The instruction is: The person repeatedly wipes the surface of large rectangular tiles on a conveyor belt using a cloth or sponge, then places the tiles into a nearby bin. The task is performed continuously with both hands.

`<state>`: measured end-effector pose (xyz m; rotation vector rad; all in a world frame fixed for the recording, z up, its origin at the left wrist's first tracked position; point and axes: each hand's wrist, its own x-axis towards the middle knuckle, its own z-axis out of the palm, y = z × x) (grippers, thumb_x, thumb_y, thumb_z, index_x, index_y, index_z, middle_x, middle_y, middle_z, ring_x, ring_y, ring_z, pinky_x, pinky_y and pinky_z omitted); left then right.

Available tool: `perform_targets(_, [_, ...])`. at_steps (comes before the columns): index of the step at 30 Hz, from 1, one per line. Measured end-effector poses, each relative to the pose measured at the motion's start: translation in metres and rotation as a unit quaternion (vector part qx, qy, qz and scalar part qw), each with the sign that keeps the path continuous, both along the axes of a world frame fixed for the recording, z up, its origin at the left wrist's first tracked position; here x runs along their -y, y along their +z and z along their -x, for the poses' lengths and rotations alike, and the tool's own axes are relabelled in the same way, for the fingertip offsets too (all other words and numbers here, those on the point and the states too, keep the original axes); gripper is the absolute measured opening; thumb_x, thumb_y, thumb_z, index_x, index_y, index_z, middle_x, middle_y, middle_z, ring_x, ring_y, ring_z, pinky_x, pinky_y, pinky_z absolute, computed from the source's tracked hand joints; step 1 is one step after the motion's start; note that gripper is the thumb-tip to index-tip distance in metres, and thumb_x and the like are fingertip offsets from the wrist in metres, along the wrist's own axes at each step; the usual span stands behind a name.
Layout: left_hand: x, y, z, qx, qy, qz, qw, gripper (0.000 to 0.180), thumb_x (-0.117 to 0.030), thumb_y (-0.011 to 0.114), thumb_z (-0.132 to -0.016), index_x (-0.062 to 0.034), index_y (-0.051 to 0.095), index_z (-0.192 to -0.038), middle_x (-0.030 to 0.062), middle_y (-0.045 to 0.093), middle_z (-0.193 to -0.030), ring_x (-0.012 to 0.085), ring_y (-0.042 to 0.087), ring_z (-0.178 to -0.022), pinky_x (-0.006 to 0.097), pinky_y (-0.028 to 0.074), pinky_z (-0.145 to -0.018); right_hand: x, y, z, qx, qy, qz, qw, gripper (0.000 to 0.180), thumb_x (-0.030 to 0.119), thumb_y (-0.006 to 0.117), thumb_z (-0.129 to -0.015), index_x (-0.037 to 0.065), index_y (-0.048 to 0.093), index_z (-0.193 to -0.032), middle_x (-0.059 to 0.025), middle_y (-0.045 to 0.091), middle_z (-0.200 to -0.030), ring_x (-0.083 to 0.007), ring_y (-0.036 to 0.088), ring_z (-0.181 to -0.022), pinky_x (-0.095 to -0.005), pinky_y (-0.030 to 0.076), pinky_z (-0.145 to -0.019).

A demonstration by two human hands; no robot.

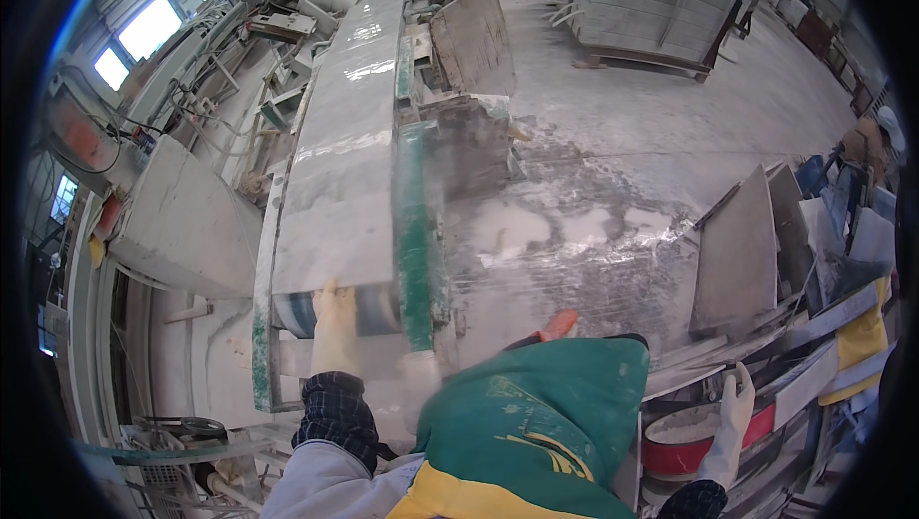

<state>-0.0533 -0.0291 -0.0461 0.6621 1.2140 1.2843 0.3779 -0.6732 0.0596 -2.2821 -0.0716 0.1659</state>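
Your gloved left hand lay flat, fingers spread, on near end of long stone slab, gripping nothing. Right hand hung loose, empty, beside red bucket, well right of slab. Slab rested on green-edged conveyor. Judged heavy, rigid, wet-slick, brittle at corners; push from end, hold by long edges.

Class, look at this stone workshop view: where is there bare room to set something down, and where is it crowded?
Free: the dusty concrete floor, between the green-edged machine frame and the leaning grey slabs. The long pale stone slab is bare beyond the gloved left hand. Crowded: around the gloved right hand, by the red tub and stacked offcuts.
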Motion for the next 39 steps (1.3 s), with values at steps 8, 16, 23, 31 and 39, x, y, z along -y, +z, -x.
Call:
perform_targets(8, [0.007,0.042,0.017,-0.137,-0.108,0.087,0.981,0.035,-0.016,0.058,-0.098,0.0032,0.048,-0.126,0.0206,0.064,-0.109,0.0321,0.068,-0.096,0.044,0.059,-0.085,0.021,0.001,0.003,0.008,-0.007,0.003,1.000,0.043,0.011,0.057,-0.095,-0.006,0.055,-0.134,-0.0168,0.062,-0.129,-0.0211,0.059,-0.117,-0.0309,0.043,-0.102])
perform_targets(16, [0.001,0.019,0.007,-0.077,-0.043,0.053,0.995,0.028,-0.017,0.055,-0.100,0.0025,0.049,-0.119,0.0190,0.066,-0.098,0.0291,0.068,-0.086,0.043,0.059,-0.083,0.035,-0.012,-0.005,0.011,-0.010,-0.018,1.000,0.042,0.012,0.056,-0.096,-0.006,0.055,-0.134,-0.0165,0.062,-0.130,-0.0216,0.059,-0.116,-0.0316,0.043,-0.101])
perform_targets(23, [0.013,0.059,0.023,-0.262,-0.183,0.062,0.946,0.044,-0.034,0.059,-0.098,0.0056,0.057,-0.116,0.0188,0.068,-0.093,0.0261,0.069,-0.073,0.035,0.059,-0.066,0.025,-0.015,-0.007,0.011,0.003,-0.047,0.999,0.040,0.011,0.056,-0.096,-0.007,0.056,-0.132,-0.0176,0.063,-0.128,-0.0218,0.060,-0.114,-0.0315,0.044,-0.100])
perform_targets(31, [-0.008,0.100,0.018,-0.533,-0.230,0.023,0.814,0.041,-0.037,0.053,-0.095,0.0009,0.067,-0.100,0.0127,0.070,-0.073,0.0262,0.067,-0.064,0.038,0.053,-0.067,0.055,-0.029,-0.027,0.213,0.034,0.169,0.962,0.034,0.013,0.058,-0.094,-0.007,0.062,-0.121,-0.0240,0.065,-0.117,-0.0375,0.058,-0.116,-0.0444,0.043,-0.103])
perform_targets(39, [-0.018,0.062,-0.034,-0.611,-0.082,-0.276,0.737,0.040,-0.026,0.057,-0.094,0.0006,0.061,-0.124,0.0234,0.064,-0.120,0.0383,0.057,-0.117,0.047,0.035,-0.109,0.138,-0.041,-0.036,0.201,-0.209,0.402,0.869,0.050,0.031,0.044,-0.101,-0.005,0.053,-0.133,-0.0277,0.053,-0.135,-0.0436,0.047,-0.127,-0.0490,0.032,-0.111])
